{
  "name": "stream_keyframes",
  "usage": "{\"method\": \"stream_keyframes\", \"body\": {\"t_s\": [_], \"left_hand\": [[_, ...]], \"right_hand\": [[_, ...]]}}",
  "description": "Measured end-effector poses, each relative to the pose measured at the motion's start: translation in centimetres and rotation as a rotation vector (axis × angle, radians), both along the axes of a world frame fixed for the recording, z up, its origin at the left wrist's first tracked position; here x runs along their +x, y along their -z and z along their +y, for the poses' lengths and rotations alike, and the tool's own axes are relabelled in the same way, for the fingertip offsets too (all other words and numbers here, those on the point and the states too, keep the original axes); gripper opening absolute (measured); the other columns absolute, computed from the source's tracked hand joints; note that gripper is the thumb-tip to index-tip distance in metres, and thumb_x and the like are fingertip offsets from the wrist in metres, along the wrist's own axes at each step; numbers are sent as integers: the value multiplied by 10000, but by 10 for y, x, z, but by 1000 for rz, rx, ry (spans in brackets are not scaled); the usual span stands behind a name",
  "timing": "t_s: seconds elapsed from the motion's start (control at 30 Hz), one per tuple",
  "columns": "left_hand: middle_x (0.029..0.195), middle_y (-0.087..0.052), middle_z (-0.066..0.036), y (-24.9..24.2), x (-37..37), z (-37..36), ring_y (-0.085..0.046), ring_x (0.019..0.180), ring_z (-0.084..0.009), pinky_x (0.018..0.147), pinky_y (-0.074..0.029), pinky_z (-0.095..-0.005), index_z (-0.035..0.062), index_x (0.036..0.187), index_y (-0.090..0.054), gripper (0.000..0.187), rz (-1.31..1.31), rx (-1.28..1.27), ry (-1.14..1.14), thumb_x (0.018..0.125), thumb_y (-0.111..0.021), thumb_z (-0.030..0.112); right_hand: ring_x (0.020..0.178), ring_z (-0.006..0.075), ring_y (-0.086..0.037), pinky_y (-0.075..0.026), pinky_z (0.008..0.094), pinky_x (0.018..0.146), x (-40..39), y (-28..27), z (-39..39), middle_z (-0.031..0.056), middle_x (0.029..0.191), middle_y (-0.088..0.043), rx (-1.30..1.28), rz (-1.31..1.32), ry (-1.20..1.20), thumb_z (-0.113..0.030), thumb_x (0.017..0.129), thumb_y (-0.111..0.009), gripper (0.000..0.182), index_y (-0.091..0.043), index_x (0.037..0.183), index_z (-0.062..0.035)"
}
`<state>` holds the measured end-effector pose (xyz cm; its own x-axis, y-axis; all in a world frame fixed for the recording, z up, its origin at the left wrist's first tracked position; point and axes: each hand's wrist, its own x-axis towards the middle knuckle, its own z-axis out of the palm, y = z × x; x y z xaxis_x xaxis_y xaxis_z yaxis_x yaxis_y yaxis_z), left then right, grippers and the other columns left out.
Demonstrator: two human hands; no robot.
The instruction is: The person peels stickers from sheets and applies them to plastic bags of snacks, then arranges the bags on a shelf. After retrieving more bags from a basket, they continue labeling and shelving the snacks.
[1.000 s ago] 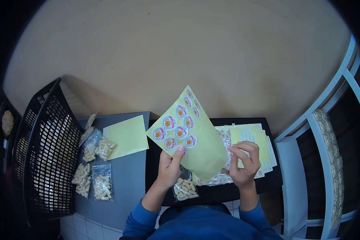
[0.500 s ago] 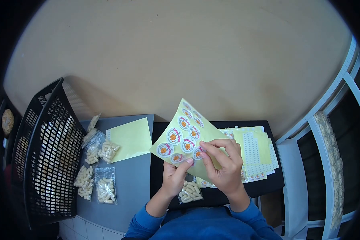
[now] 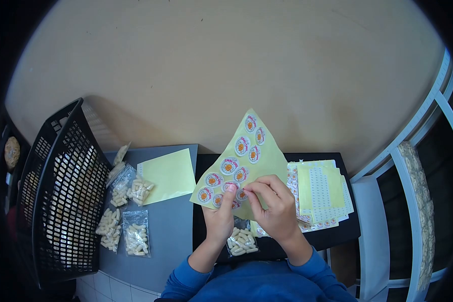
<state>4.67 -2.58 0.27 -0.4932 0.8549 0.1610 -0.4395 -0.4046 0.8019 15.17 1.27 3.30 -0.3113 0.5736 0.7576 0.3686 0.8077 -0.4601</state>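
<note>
A pale yellow sheet (image 3: 270, 160) of round stickers is raised above the black table, tilted, its printed circles facing me. My left hand (image 3: 218, 221) grips its lower edge, the thumb pressed flat over the stickers and the fingers behind. My right hand (image 3: 277, 211) has thumb and forefinger pinched at one round sticker (image 3: 241, 194) near the sheet's lower right; whether its edge is lifted is too small to tell. Just below the hands lies a clear zip bag of off-white capsules (image 3: 242, 242), partly covered by the sheet and hands.
Left, several capsule bags (image 3: 136, 235) and another yellow sheet (image 3: 170, 176) lie on a grey surface (image 3: 171, 226) beside a black perforated basket (image 3: 65, 201) containing more. Stacked sticker sheets (image 3: 319, 194) cover the black table's right side. A white metal frame (image 3: 372, 226) stands at far right.
The sticker sheet has turned, its top corner swinging up and right. My left thumb has moved higher onto the stickers. My right hand has shifted slightly left, still pinching near the lower right.
</note>
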Motion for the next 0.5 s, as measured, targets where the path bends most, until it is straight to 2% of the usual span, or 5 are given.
{"method": "stream_keyframes", "body": {"t_s": [0.27, 0.43, 0.5], "left_hand": [[991, -565, -77, -1, -4, 7, -553, 882, -120, 756, -445, -262, 5, 1071, -476, 262, -131, -33, -23, 823, -549, 47], [1003, -568, -83, 2, -8, 10, -553, 894, -123, 766, -445, -269, -12, 1076, -486, 261, -160, -39, 82, 830, -542, 55], [1005, -569, -85, 4, -8, 12, -554, 895, -124, 767, -446, -270, -14, 1073, -491, 256, -164, -52, 95, 832, -541, 57]], "right_hand": [[685, 214, -555, -437, 307, 578, -6, 16, 11, 63, 803, -543, 183, -102, -8, -10, 626, -616, 198, -563, 816, -21], [663, 224, -556, -439, 313, 551, -2, 22, 18, 66, 773, -544, 292, -140, -21, -12, 624, -647, 181, -558, 781, -23], [697, 186, -567, -423, 284, 564, 1, 26, 21, 51, 811, -554, 350, -201, -6, -37, 617, -605, 203, -571, 817, -34]]}}
